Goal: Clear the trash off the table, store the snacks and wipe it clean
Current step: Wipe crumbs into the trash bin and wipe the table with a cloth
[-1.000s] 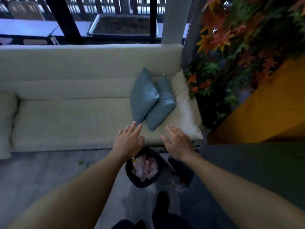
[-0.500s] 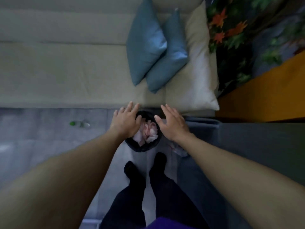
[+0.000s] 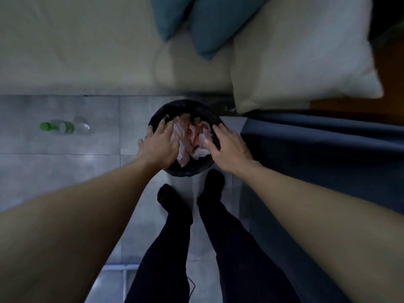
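A round black trash bin [image 3: 185,108] stands on the grey tiled floor just in front of my feet. It holds crumpled pink and white tissue [image 3: 192,136]. My left hand [image 3: 159,147] rests over the bin's left rim with fingers spread, touching the tissue. At the bin's right rim is my right hand [image 3: 227,147], fingers apart, fingertips at the edge of the tissue. Neither hand grips anything that I can see. The table is out of view.
A clear plastic bottle with a green cap [image 3: 63,126] lies on the floor to the left. A cream sofa [image 3: 87,51] with two blue cushions [image 3: 207,22] and a white pillow [image 3: 301,57] runs behind the bin. A dark blue surface [image 3: 317,154] is on the right.
My view has tilted down and closer to the bin. Both hands have come down from above the sofa's edge onto the bin's rim and the tissue.
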Available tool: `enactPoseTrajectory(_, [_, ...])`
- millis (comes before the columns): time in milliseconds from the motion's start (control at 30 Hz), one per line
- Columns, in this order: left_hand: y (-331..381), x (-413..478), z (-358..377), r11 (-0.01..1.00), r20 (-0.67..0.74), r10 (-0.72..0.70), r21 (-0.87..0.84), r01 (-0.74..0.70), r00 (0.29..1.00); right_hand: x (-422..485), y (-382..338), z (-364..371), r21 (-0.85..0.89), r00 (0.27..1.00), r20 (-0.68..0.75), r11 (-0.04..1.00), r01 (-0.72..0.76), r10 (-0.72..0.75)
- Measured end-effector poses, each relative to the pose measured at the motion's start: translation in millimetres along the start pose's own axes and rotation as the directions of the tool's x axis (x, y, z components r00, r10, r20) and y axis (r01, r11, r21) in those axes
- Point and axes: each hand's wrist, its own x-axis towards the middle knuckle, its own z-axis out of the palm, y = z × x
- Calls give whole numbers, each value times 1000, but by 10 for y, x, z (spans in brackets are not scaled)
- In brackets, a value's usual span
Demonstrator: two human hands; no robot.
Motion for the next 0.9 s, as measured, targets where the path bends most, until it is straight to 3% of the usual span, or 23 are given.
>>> enactPoseTrajectory(267, [-451,737,651,998,14,-35,-45,36,999,717,439,777,159,996,88,987,-34,20])
enactPoseTrajectory(500, [-671,983,884,996,-38,65,-61,-67,997,941,597,1025,244,996,90,969,-23,1])
enactPoseTrajectory(633, [-756,998,843,994,-76,63,-83,-70,995,969,575,1066,199,999,54,980,-8,-3])
enactPoseTrajectory(900, [-804,669,488,992,-167,103,93,-88,981,749,334,809,109,1000,-6,994,7,-7])
